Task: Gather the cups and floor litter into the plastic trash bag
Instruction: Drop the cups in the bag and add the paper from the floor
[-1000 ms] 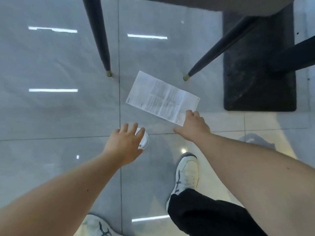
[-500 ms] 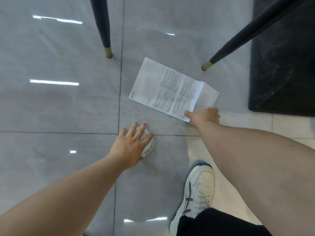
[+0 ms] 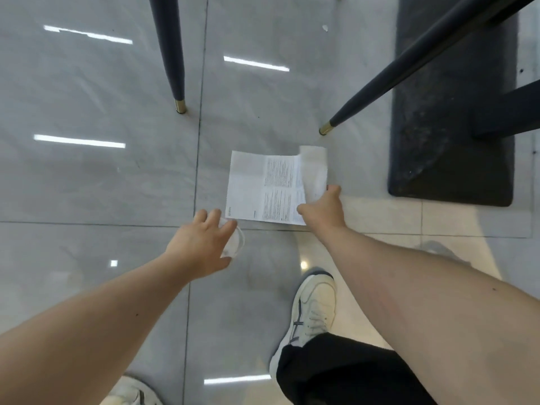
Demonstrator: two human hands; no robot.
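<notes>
While R hand [image 3: 321, 210] pinches paper sheet [image 3: 263, 185] corner, lifting it, L hand [image 3: 201, 244] grips clear cup [image 3: 235, 242], fingers curled.

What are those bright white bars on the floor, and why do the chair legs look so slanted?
Head view: the bars are ceiling lights mirrored in the glossy floor tiles; the wide-angle lens splays the chair legs outward toward the frame edges; the printed paper is sharp enough to show text blocks, though not readable.
</notes>
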